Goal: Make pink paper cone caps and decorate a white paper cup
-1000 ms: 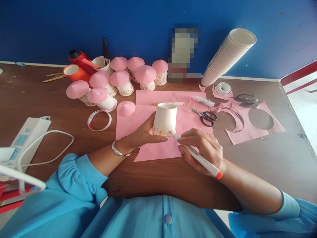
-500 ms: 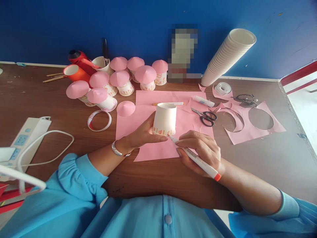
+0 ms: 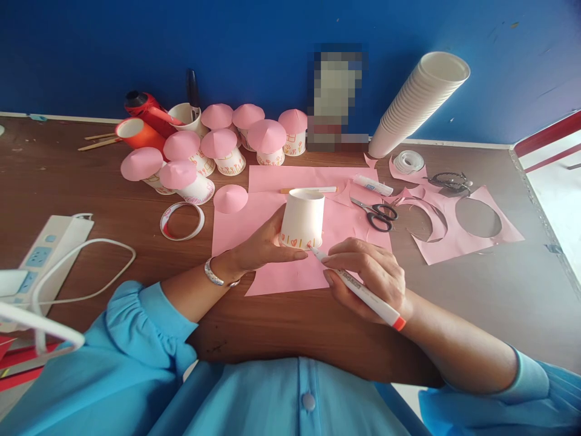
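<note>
My left hand (image 3: 267, 242) grips an upside-down white paper cup (image 3: 303, 215) by its lower side, thumb under the rim. Small orange and yellow marks run around the cup near that rim. In my right hand (image 3: 370, 275) is a white marker pen (image 3: 370, 300) with an orange end, its tip touching the cup close to the rim. Pink paper sheets (image 3: 267, 275) lie under the hands. A pink paper cone (image 3: 231, 199) rests left of the cup, and another marker (image 3: 331, 189) lies just behind it.
Several decorated cups with pink cone tops (image 3: 267, 136) stand at the back left. Black-handled scissors (image 3: 381, 217), a glue stick (image 3: 373, 184) and cut paper scraps (image 3: 481, 242) lie right. A tall cup stack (image 3: 417, 103) leans on the blue wall. A power strip (image 3: 45, 254) sits left.
The marker tip stays at the cup's rim, and the orange mark beside it looks slightly fuller. The cup has shifted very slightly; both hands hold nearly the same positions.
</note>
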### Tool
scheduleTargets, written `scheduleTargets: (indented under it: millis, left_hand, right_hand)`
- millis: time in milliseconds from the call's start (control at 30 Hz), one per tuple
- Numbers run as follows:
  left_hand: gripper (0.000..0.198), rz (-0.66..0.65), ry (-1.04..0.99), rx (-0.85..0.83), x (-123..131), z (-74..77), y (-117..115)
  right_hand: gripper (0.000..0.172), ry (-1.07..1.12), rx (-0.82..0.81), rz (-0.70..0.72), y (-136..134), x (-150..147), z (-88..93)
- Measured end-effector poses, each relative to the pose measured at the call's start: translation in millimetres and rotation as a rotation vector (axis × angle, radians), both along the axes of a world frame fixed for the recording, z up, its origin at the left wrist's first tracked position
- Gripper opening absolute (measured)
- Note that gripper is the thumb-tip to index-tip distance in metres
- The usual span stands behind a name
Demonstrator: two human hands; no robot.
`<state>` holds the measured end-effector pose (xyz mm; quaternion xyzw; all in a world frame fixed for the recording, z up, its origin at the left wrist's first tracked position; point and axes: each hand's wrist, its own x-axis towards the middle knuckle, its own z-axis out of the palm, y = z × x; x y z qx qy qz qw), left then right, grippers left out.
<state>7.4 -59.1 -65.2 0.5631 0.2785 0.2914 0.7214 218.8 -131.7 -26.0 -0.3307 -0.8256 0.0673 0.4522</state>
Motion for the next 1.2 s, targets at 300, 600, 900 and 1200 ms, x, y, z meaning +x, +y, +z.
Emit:
scheduleTargets:
  millis: [300, 600, 900, 1200]
  left_hand:
    - [0.065, -0.004, 0.0, -0.012, -0.1, 0.1, -0.6]
    - [0.063, -0.024, 0.005, 0.007, 0.1, 2.7, -0.1]
    - [0.067, -0.019, 0.027, -0.007, -0.9, 0.1, -0.5]
    - [0.07, -0.024, 0.024, -0.016, -1.4, -0.1, -0.3]
  right_hand:
    - [0.014, 0.012, -0.056, -0.001, -2.8, 0.0, 1.4]
    - [0.016, 0.027, -0.058, -0.009, -2.5, 1.4, 0.4]
    - [0.014, 0.028, -0.033, -0.015, -1.1, -0.1, 0.9]
    - [0.014, 0.013, -0.025, 0.015, -1.0, -0.7, 1.3]
